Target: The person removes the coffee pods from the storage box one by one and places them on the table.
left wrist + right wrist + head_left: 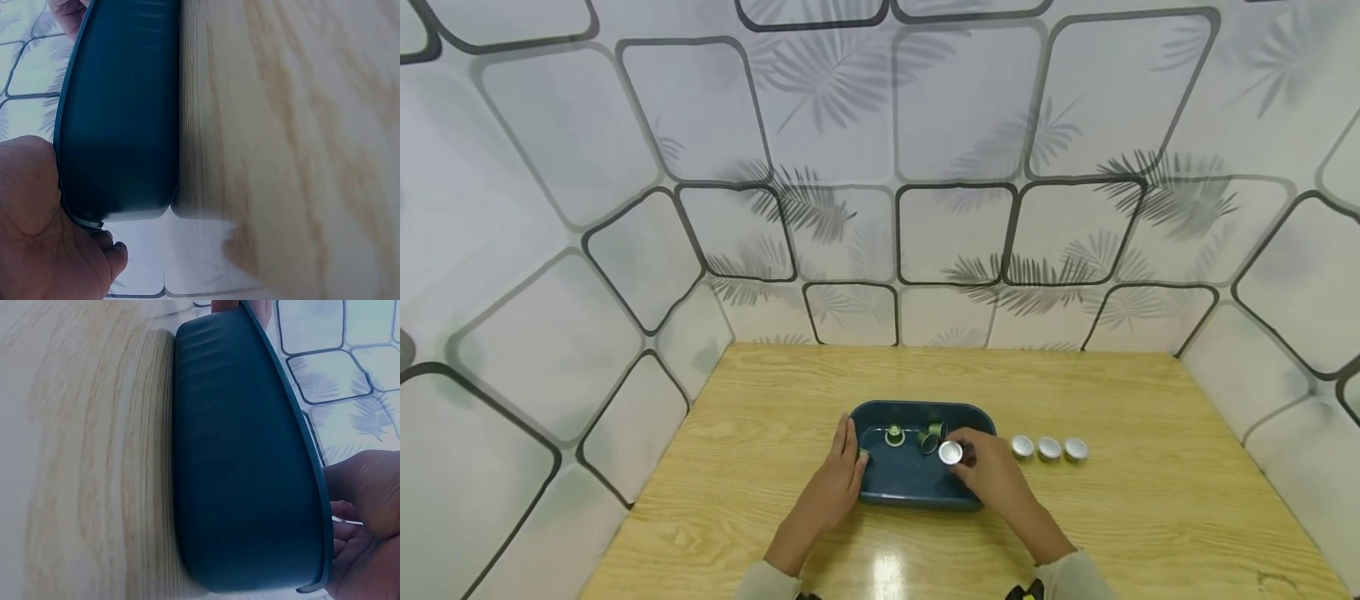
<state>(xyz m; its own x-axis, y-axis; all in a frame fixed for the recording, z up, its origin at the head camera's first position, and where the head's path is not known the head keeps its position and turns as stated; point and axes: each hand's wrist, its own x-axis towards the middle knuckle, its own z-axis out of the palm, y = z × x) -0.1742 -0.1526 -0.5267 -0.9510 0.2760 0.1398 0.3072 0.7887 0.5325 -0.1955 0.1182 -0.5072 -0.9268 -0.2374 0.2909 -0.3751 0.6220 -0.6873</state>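
A dark blue tray (910, 479) stands in front of me with several green coffee capsules in it. One green capsule (894, 435) sits lid-down near the back wall; two others (928, 442) lie tipped beside it. Along the tray's left side, my left hand (833, 483) holds the rim, thumb over the inner side and fingers outside. Over the tray's right part, my right hand (992, 471) pinches a coffee capsule (951, 452), its silver lid facing up. The left wrist view has the left palm (44, 250) against the tray's end; the capsules are hidden there by the wall.
Right of the tray, three capsules with silver lids (1048, 448) form a row on the wooden table (760, 392). A patterned white wall covering (850, 233) encloses the table at the back and both sides.
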